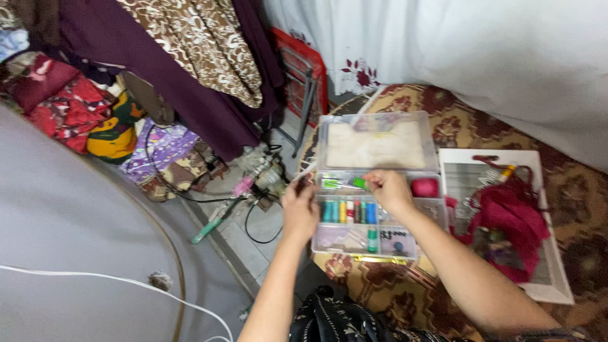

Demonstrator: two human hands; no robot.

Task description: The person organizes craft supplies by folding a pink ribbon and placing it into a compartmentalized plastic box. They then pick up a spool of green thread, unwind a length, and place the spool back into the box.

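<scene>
Now — R hand [387, 189] pinching green marker [345, 184] over sewing box [380, 183] | L hand [299, 209] gripping box edge.

White rectangular tray [557, 278] on the patterned brown-and-maroon rug [405, 294], right side; a heap of crimson yarn or cloth [510, 218] lies in it, with a small orange-tipped item [506, 172] near the tray's top edge. White fabric with maroon flower print [361, 73] hangs above. Red-framed metal stand [304, 76] leans at the back. Dark purple cloth [190, 95] and brown floral-print fabric [202, 44] draped upper left. Pile of folded textiles, red, yellow, lilac [107, 126], beneath. Black cable [190, 196] tangled on the tiled floor [253, 240]. Grey curved surface [69, 240] lower left, white cord [126, 285] across it.
</scene>
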